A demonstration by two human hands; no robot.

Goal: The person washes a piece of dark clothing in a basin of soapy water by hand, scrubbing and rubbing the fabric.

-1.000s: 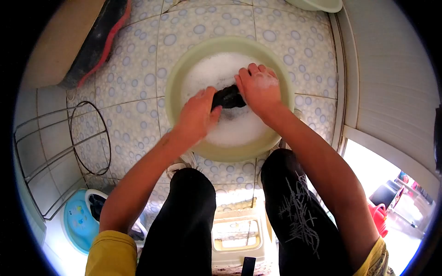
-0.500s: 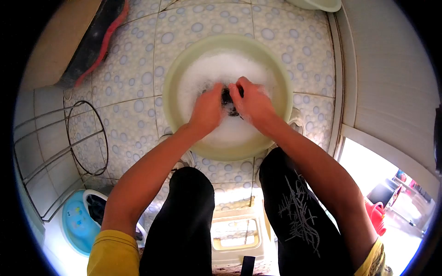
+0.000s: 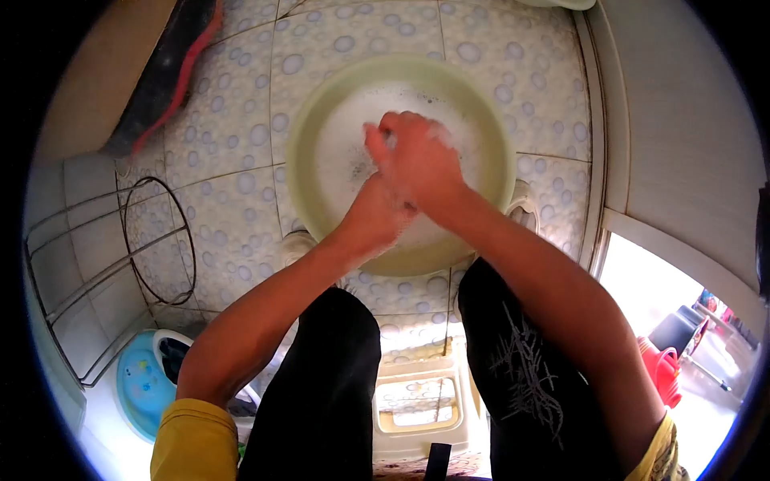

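Note:
A pale green basin [image 3: 303, 160] stands on the floor, filled with white, foamy, soapy water [image 3: 345, 120]. Over its middle my hands are pressed together, the right crossing above the left. My right hand [image 3: 423, 160] is closed with curled fingers, wet and with foam on it. Below it, my left hand [image 3: 375, 210] is partly covered, and its fingers seem closed too. Small dark bits show between the hands, but whatever they hold is hidden.
A beige plastic stool [image 3: 421, 445] sits between my knees. On the left are a wire rack [image 3: 160, 240] and a light-blue tub [image 3: 143, 389]. A cardboard box [image 3: 96, 88] is at upper left, a cabinet [image 3: 682, 120] at right. Beyond it is a red container [image 3: 662, 373].
The hands were side by side with a dark, wet piece of cloth between them. Now the right hand has moved left over the left hand, and the cloth is largely out of sight.

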